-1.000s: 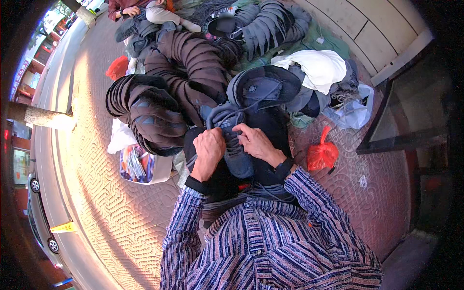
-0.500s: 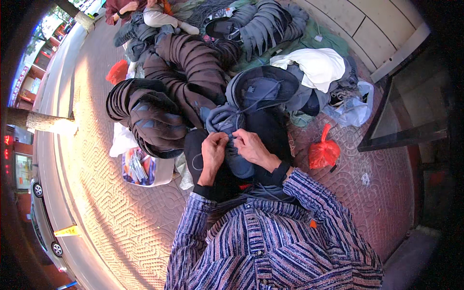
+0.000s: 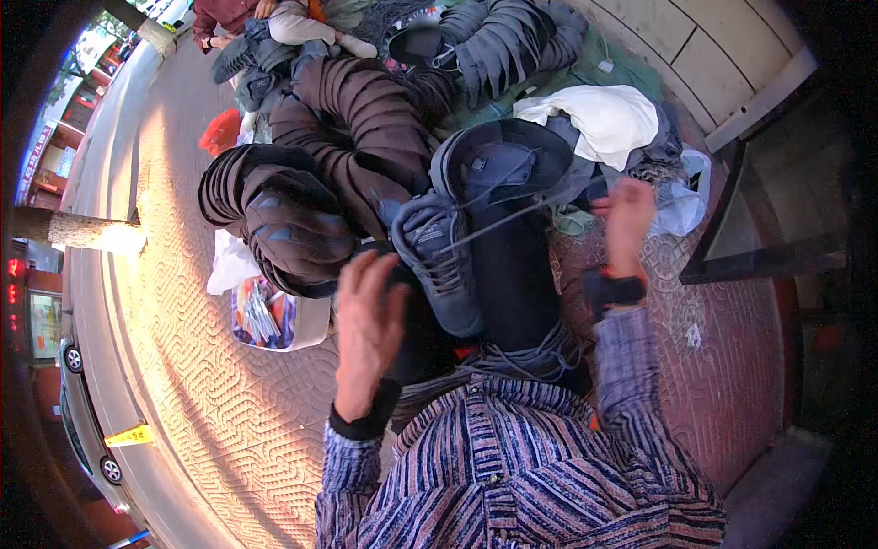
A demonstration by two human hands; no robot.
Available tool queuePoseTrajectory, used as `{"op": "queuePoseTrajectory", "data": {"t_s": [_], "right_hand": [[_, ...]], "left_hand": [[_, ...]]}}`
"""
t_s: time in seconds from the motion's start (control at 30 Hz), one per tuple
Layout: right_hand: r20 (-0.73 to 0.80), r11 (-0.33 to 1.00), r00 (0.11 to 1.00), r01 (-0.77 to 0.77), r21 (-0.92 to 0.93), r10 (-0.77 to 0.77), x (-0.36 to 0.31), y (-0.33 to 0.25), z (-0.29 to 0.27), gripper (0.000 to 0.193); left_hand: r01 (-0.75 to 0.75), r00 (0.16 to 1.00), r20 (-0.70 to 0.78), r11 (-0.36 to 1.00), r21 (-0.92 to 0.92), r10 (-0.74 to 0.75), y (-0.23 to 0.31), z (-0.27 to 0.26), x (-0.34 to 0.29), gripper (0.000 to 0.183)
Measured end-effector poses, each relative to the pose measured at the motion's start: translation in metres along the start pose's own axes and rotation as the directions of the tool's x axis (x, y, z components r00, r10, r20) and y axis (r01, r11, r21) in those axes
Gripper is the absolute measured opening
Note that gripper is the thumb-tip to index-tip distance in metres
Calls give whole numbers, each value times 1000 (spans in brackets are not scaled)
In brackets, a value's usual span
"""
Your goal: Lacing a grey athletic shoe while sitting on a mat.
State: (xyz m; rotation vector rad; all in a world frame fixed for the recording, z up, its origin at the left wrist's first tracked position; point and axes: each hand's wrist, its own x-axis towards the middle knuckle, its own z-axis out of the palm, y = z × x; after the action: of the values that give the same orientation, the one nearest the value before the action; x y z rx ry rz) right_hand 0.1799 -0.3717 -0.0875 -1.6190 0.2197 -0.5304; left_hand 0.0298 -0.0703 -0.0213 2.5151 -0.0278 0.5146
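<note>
A dark grey shoe upper [image 3: 437, 261], partly laced, lies across my black-trousered knees. From its eyelets a grey shoelace [image 3: 489, 224] stretches up and right toward my right hand [image 3: 627, 220]. That hand is raised beyond my right knee, fingers pinched on the lace end, slightly blurred. My left hand [image 3: 368, 316] hovers left of the shoe upper, apart from it, fingers spread and blurred, holding nothing. Touching the top of the laced piece is another dark upper [image 3: 498, 160], its round opening facing up. A bunch of loose grey laces [image 3: 540, 359] rests in my lap.
Nested brown shoe uppers [image 3: 366, 110] pile up ahead and left. Grey uppers [image 3: 503, 46] lie farther back near a white cloth [image 3: 604, 123]. A box [image 3: 306, 325] stands left, a glass door [image 3: 768, 201] right. Another person [image 3: 229, 18] sits far left.
My right hand has swung from the shoe upper out to the right, drawing the lace with it. My left hand has let go and moved down and left, its fingers opening.
</note>
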Motion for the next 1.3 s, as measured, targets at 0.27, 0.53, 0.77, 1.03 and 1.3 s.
{"op": "queuePoseTrajectory", "data": {"t_s": [0.27, 0.53, 0.77, 1.03, 1.3], "right_hand": [[722, 467, 546, 815, -342, -424, -36, 8, 22, 25], [917, 590, 271, 806, -50, -292, -90, -9, 98, 12], [837, 722, 530, 527, -449, 134, -85, -5, 109, 27], [990, 658, 40, 750, 61, -136, -3, 2, 55, 36], [999, 564, 15, 826, 13, -45, 59, -76, -38, 27]], "left_hand": [[-45, 904, 428, 995, 84, 5, -60, 56, 22, 25], [231, 738, 666, 968, -100, -108, -69, 61, 29, 22], [145, 834, 544, 988, -51, -95, -76, 78, 21, 22], [131, 905, 372, 968, 214, -205, -49, 59, 26, 16], [15, 768, 612, 949, -316, 191, 2, 125, 59, 14]]}}
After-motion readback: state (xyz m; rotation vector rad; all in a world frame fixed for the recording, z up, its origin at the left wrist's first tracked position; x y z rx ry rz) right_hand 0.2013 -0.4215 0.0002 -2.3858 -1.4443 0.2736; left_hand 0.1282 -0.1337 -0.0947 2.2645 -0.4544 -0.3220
